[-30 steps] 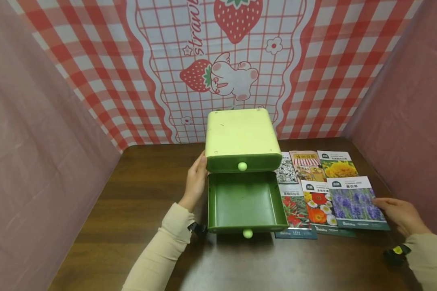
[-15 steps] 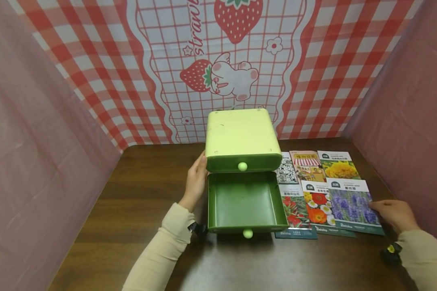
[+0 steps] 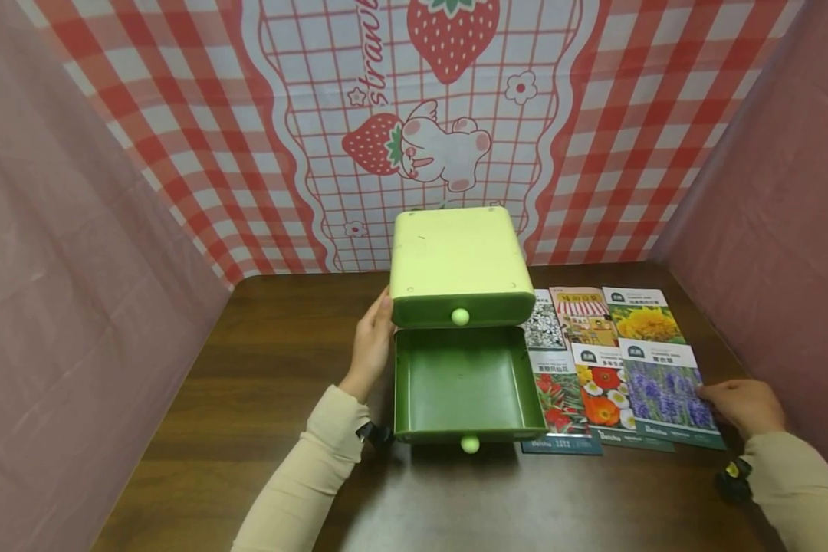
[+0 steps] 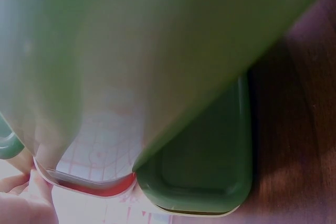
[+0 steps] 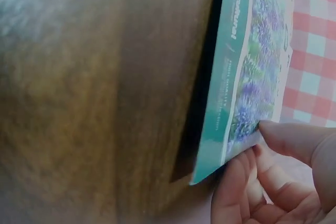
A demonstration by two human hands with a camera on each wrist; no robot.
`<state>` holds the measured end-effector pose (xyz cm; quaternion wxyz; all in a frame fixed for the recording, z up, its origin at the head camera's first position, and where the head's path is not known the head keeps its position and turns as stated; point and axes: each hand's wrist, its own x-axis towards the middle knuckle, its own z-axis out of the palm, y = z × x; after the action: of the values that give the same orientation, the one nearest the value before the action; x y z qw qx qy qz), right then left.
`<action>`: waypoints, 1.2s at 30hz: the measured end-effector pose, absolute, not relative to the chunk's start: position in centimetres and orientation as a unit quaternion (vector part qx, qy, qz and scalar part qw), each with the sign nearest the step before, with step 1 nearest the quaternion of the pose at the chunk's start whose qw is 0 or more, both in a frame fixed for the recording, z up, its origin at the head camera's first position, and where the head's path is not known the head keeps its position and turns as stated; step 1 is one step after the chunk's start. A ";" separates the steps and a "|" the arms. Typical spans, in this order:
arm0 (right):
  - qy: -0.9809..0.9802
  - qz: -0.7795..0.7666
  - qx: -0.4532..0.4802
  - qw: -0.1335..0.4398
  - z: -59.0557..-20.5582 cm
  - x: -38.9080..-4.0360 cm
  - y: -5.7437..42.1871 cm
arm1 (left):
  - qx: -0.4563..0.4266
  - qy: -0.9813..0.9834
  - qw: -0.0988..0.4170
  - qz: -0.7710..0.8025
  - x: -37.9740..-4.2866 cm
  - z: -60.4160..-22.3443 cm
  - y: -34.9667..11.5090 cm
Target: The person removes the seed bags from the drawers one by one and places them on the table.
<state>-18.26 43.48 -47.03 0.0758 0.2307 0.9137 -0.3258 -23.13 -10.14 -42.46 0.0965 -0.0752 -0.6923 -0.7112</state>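
Observation:
A small pale-green desktop drawer box (image 3: 458,253) stands mid-table. Its upper drawer (image 3: 428,310) is closed, while the lower drawer (image 3: 465,383) is pulled out, showing its bare green bottom. My left hand (image 3: 371,345) holds the box's left side, some fingers hidden by it; in the left wrist view part of that hand (image 4: 26,205) shows at its edge. On the right, my right hand (image 3: 748,406) pinches the right edge of a seed packet with purple flowers (image 3: 669,391). The right wrist view shows thumb and fingers on the packet (image 5: 257,72) near a corner, tilted off the table.
Several other packets lie between the box and the right hand: red flowers (image 3: 559,399), orange poppies (image 3: 602,395), yellow blooms (image 3: 642,322), white flowers (image 3: 543,322), and a striped-awning picture (image 3: 583,318). A checked cloth (image 3: 214,138) hangs behind; pink curtains flank the table.
My right hand has moved slightly left and toward me, bringing the purple-flower packet lower beside the poppy packet. The left hand and drawer box have stayed put.

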 end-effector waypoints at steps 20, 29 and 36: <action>0.937 -0.311 0.157 0.009 -42.7 -18.3 37.9 | -0.078 -0.690 0.091 -0.714 -23.2 -42.4 -10.2; 0.923 -0.378 0.058 -0.043 -39.6 -17.9 32.4 | -0.076 -0.693 0.084 -0.712 -21.8 -40.4 -10.0; 0.906 -0.412 -0.020 -0.089 -37.2 -16.4 28.0 | -0.078 -0.693 0.089 -0.711 -21.5 -40.1 -9.9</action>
<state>-16.37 27.97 -37.22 -0.0892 -0.0203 0.9064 -0.4124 -21.54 -9.93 -40.09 0.0894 -0.0778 -0.6928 -0.7113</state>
